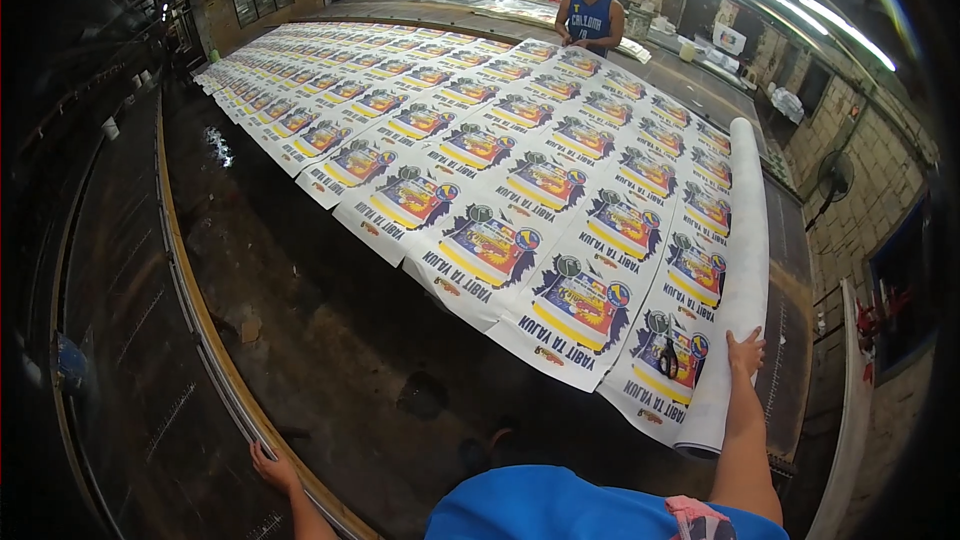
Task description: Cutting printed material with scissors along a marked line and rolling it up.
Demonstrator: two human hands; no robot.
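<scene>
A wide white printed sheet [520,258] lies over the long table, covered in rows of the same colourful emblem. Along its right side runs a thick white roll [742,240]. My right hand [745,350] presses on this roll near its close end, fingers spread. Black-handled scissors [668,358] rest on the print just left of that hand. Down at the lower left, my left hand [275,467] curls over the edge rail [235,405] of the neighbouring dark table, well apart from the sheet.
Across the table stands a person [590,15] in a blue sleeveless top, hands at the sheet's far edge. A dark floor strip [330,340] with scraps separates the two tables. A fan [832,178] stands by the block wall [880,200] at right.
</scene>
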